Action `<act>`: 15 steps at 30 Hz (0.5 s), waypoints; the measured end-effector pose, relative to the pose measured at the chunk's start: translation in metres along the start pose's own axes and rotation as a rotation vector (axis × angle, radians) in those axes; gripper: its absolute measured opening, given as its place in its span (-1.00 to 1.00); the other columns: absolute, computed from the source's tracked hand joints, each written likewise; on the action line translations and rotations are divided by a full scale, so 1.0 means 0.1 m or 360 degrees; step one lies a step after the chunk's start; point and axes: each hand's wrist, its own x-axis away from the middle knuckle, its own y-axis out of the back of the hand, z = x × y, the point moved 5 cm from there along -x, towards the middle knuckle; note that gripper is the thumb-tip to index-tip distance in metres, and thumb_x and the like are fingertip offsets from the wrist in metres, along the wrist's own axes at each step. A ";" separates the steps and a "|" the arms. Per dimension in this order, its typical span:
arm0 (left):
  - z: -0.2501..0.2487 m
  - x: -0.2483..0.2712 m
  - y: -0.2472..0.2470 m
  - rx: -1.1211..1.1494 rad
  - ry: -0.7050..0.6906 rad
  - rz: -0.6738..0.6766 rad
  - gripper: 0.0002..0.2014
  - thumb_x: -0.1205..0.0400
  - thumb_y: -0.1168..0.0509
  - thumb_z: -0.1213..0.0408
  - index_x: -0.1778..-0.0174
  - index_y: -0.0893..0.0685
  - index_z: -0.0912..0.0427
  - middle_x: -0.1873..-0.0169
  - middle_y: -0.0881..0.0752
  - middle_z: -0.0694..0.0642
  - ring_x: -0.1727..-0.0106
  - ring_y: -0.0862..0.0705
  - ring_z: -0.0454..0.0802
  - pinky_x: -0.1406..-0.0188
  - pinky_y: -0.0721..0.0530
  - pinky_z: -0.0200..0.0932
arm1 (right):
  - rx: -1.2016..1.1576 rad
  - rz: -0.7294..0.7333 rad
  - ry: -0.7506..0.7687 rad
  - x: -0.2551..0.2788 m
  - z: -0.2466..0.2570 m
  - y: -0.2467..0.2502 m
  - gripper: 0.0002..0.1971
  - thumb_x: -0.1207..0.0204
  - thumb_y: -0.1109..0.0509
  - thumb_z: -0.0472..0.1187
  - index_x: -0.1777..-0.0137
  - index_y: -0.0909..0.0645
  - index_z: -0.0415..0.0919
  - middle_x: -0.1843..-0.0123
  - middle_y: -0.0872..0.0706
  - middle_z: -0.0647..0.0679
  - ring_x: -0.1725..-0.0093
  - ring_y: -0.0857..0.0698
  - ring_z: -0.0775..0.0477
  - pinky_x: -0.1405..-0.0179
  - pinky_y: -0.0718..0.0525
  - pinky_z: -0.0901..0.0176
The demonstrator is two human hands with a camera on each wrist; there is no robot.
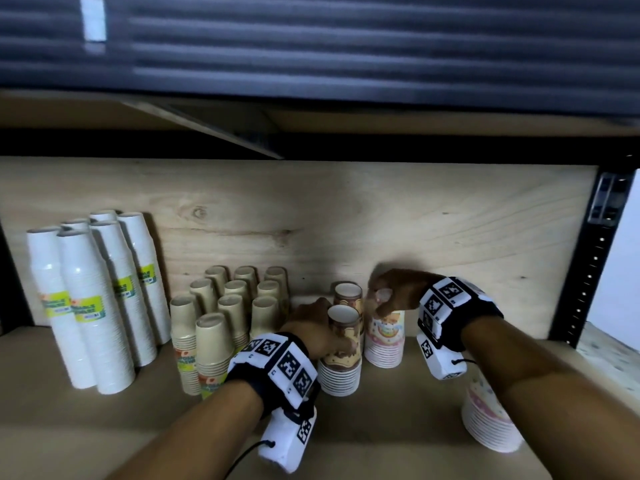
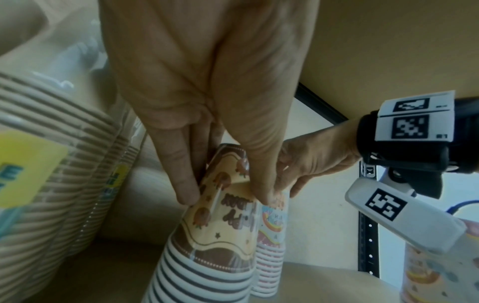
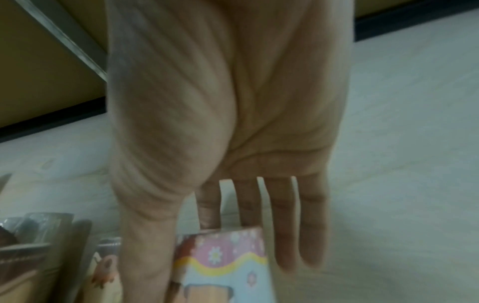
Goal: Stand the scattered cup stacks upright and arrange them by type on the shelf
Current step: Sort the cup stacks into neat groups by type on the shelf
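Note:
Two brown-patterned cup stacks stand upright on the shelf. My left hand (image 1: 311,327) grips the front brown stack (image 1: 341,344) near its top; in the left wrist view the left hand (image 2: 225,196) pinches that brown stack (image 2: 220,235) between thumb and fingers. The rear brown stack (image 1: 348,294) stands just behind it. To their right my right hand (image 1: 384,299) holds the top of an upright pink rainbow stack (image 1: 384,337). The right wrist view shows the right hand (image 3: 215,235) with its thumb in front of the pink stack (image 3: 225,266) and its fingers behind. A second pink stack (image 1: 488,420) stands under my right forearm.
Several tall white cup stacks (image 1: 90,306) stand at the left. Several kraft cup stacks (image 1: 225,320) are grouped beside the brown ones. A plywood back panel (image 1: 346,209) closes the shelf (image 1: 398,427). A black upright post (image 1: 595,271) bounds the right, and a shelf edge (image 1: 311,143) hangs above.

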 end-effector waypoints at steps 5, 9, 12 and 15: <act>0.00 -0.01 -0.02 -0.0020 -0.0008 -0.0007 -0.32 -0.39 -0.50 -0.11 -0.35 -0.47 0.09 -0.32 -0.63 0.08 -0.34 -0.59 0.08 -0.34 -0.57 0.04 | 0.0031 0.0077 -0.0141 0.12 -0.07 0.06 -0.31 -0.40 -0.59 -0.22 -0.54 -0.45 -0.05 -0.47 -0.54 -0.07 -0.38 -0.58 -0.17 -0.07 -0.65 0.11; -0.01 0.01 -0.01 -0.0025 -0.0039 -0.0052 -0.35 -0.41 -0.49 -0.11 -0.34 -0.50 0.10 -0.29 -0.65 0.08 -0.31 -0.61 0.08 -0.33 -0.57 0.02 | 0.0084 0.0021 -0.0160 0.12 -0.03 0.09 -0.34 -0.40 -0.59 -0.25 -0.51 -0.48 -0.05 -0.45 -0.57 -0.09 -0.39 -0.58 -0.18 -0.23 -0.61 0.03; 0.00 0.01 -0.01 -0.0008 -0.0058 -0.0089 -0.37 -0.39 -0.49 -0.12 -0.32 -0.52 0.07 -0.27 -0.67 0.06 -0.29 -0.62 0.06 -0.31 -0.58 -0.03 | 0.0205 -0.0065 -0.0102 0.06 0.04 0.08 -0.39 -0.38 -0.60 -0.20 -0.45 -0.53 -0.07 -0.43 -0.58 -0.06 -0.41 -0.55 -0.15 -0.31 -0.54 0.02; 0.00 -0.01 -0.02 0.0022 -0.0074 -0.0094 -0.39 -0.39 -0.51 -0.10 -0.32 -0.53 0.03 -0.26 -0.68 0.02 -0.27 -0.63 0.03 -0.26 -0.59 -0.09 | 0.0216 -0.0131 -0.0081 0.03 0.07 0.07 -0.40 -0.36 -0.62 -0.21 -0.41 -0.54 -0.08 -0.41 -0.59 -0.06 -0.39 -0.56 -0.14 -0.32 -0.56 0.01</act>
